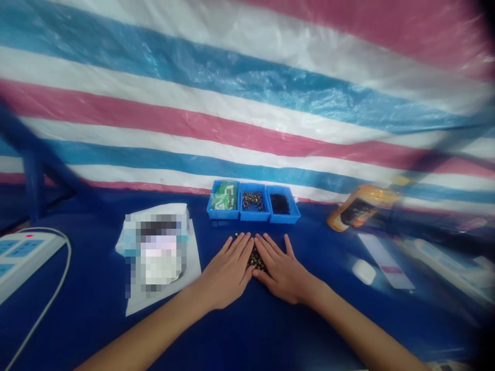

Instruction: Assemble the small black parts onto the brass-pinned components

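We have a small heap of tiny metal fasteners [256, 261], brassy and dark, too small for us to tell their exact kind. They lie loose and bunched on the blue tabletop [98, 319], pinched in between our two hands. Our left-hand grip [226, 271] and right-hand grip [282, 270] rest palm down and flat with fingers spread, their edges touching the heap on either side, and the fingertips nearly meet above it, covering part of it.
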Demonstrator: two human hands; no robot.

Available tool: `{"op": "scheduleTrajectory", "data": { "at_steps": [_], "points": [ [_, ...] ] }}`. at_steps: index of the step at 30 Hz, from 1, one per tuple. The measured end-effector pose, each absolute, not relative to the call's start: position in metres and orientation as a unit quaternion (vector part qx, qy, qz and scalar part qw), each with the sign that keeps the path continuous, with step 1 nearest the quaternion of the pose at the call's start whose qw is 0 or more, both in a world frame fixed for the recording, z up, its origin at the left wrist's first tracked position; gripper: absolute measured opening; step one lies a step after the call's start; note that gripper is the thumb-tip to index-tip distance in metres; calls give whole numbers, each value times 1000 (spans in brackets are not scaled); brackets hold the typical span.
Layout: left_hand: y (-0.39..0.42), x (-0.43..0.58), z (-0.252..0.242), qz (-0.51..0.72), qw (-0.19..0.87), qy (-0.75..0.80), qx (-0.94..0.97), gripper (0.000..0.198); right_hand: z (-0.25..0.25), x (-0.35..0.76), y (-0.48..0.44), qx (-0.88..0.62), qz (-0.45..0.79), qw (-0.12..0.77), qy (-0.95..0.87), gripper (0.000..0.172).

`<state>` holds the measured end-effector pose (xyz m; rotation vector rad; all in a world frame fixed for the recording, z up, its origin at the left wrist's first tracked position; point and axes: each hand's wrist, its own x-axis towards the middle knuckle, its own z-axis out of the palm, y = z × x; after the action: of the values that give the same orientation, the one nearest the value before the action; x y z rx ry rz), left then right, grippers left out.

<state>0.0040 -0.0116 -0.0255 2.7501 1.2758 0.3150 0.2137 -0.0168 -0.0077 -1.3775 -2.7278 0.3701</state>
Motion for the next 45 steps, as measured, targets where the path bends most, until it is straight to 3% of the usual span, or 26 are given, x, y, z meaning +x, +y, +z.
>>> {"op": "scheduleTrajectory", "data": {
  "at_steps": [8,13,19,38,45],
  "points": [
    [-8,3,-23,159,73,427,887,59,-1,221,-11,-455,135,83,-876,78],
    [-8,4,-17,169,85,450,873,73,3,243,-2,-468,138,145,-861,44],
    [-6,6,-21,135,98,452,876,90,-10,252,4,-448,114,158,-873,32],
    [-7,3,-22,140,98,441,881,76,-10,247,9,-456,143,217,-851,12],
    [-7,4,-23,144,95,442,880,75,-13,250,11,-456,146,236,-846,18]
  ]
}}
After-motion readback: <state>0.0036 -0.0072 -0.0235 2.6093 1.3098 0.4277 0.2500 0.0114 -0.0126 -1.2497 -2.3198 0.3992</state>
